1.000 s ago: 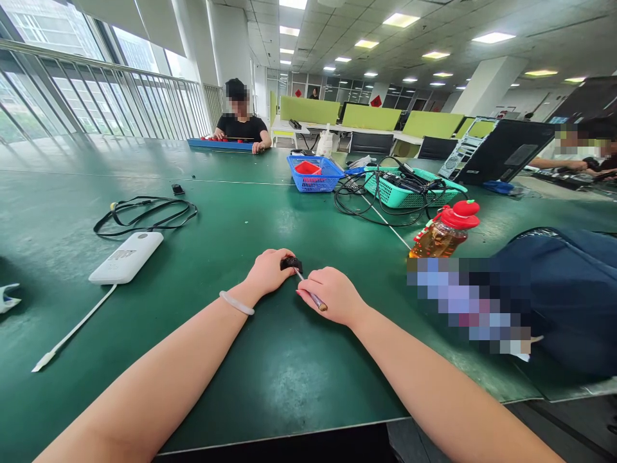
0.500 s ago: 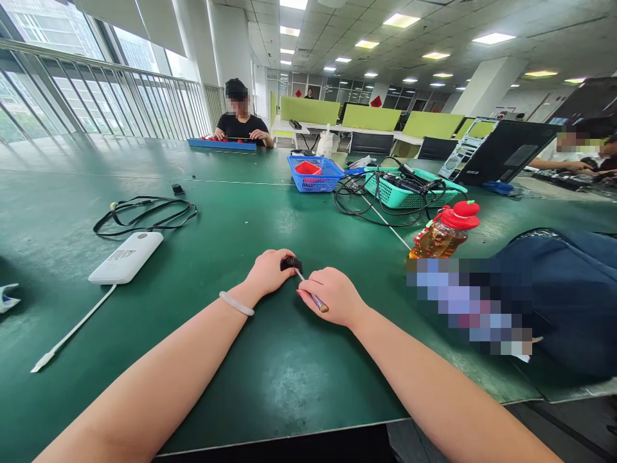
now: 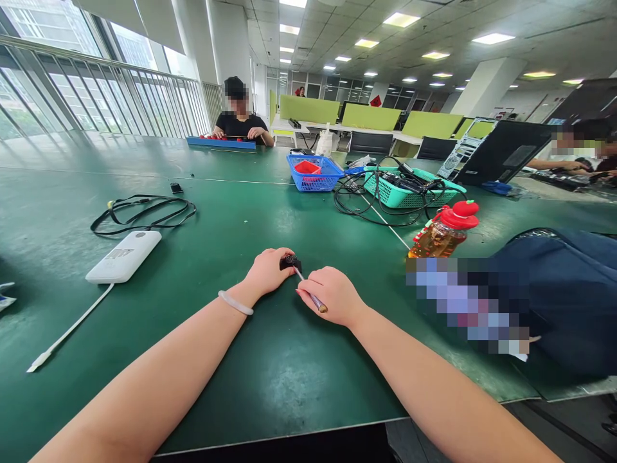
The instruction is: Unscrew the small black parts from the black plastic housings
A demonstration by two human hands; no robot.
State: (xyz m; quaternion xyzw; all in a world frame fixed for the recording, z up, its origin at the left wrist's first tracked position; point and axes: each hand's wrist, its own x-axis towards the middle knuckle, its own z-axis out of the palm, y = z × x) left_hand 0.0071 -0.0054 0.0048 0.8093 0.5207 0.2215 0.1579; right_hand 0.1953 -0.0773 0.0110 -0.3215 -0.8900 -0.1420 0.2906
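Observation:
Near the middle of the green table (image 3: 289,379), my left hand (image 3: 268,270) is closed on a small black part (image 3: 291,262). The part is too small and too covered by fingers to tell its kind. A pale bracelet sits on the left wrist. My right hand (image 3: 335,294) grips a thin screwdriver (image 3: 318,303) by its handle. Its metal shaft slants up and left, and the tip meets the near side of the black part. The exact contact point is too small to make out.
To the left lie a white power bank (image 3: 126,256) with a cable and a looped black cord (image 3: 144,222). Beyond stand a blue basket (image 3: 315,183) and a green basket (image 3: 400,196) of cables. At right are a red-lidded bottle (image 3: 441,235) and a dark blue bag (image 3: 569,302). A person (image 3: 241,125) sits opposite.
Both hands, the black part and the screwdriver keep almost the same position. The whole view has shifted very slightly. Far back, a distant person has moved a little to the left.

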